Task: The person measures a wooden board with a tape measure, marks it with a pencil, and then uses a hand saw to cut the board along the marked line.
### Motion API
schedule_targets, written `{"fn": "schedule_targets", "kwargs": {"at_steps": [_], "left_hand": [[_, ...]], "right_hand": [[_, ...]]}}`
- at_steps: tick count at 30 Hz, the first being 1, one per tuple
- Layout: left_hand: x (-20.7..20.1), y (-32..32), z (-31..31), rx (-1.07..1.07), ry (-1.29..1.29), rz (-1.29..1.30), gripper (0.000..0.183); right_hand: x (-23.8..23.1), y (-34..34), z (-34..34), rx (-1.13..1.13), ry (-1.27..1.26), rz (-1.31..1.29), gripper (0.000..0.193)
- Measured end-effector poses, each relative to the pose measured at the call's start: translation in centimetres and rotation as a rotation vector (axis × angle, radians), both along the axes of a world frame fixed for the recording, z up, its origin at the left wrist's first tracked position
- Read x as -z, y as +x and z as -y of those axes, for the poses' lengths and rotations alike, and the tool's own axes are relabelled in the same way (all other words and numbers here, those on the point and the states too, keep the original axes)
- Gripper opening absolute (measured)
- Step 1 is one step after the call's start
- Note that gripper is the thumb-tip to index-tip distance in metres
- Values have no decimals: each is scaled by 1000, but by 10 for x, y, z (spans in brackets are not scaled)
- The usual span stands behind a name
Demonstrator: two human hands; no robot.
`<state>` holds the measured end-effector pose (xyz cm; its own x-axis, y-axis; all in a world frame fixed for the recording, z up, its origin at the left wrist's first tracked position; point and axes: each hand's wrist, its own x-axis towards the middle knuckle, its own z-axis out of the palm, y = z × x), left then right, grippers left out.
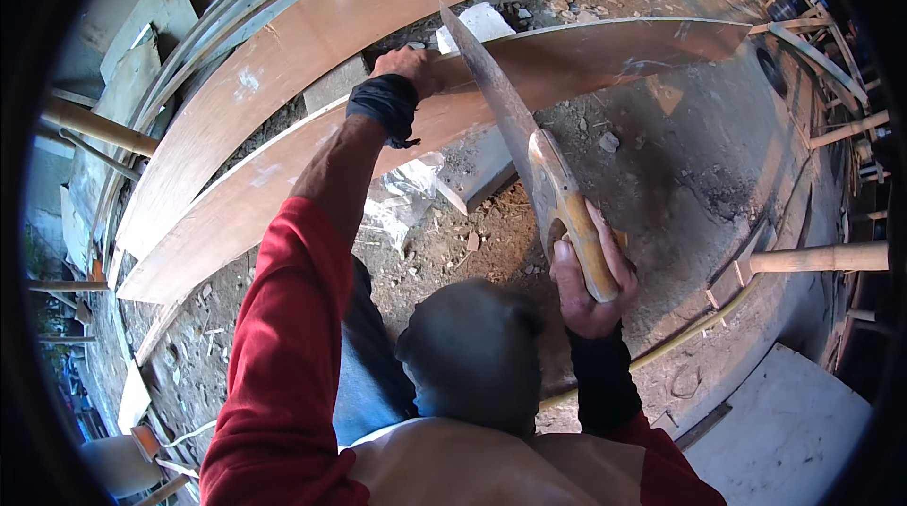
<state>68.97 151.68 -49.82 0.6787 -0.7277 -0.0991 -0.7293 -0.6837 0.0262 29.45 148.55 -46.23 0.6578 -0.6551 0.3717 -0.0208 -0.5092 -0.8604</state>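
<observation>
My right hand point(584, 296) is wrapped round the wooden handle of a handsaw point(498, 95). The blade points away from me and lies across a long reddish-brown plywood strip point(586, 60). Just left of the blade, my left hand point(408, 68) grips the far edge of that strip, its fingers partly hidden by the hand itself. A dark cloth band is round the left wrist. Beneath the strip, a block of wood point(484, 171) shows. Whether the teeth are in a cut is too small to tell.
A second long plywood strip point(312, 45) lies beyond the first. Crumpled clear plastic point(404, 199) and sawdust point(510, 222) lie on the dirt floor, near my knee point(470, 350). A bamboo pole point(822, 257) and a pale panel point(784, 421) are at the right; more bamboo point(99, 126) stands left.
</observation>
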Motion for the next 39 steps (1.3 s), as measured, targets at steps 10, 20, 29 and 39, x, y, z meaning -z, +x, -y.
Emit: {"fn": "schedule_targets", "kwargs": {"at_steps": [10, 20, 29, 39], "left_hand": [[5, 18, 15, -95, 22, -39, 61], [17, 40, 18, -108, 17, 9, 67], [0, 2, 9, -73, -25, -1, 48], [12, 11, 8, -70, -101, 40, 50]], "right_hand": [[-20, 16, 10, 6, 92, -16, 49], [-35, 20, 37, -89, 54, -144, 46], [-40, 137, 48, -102, -1, -61, 42], [-32, -11, 28, -82, 178, -129, 46]]}}
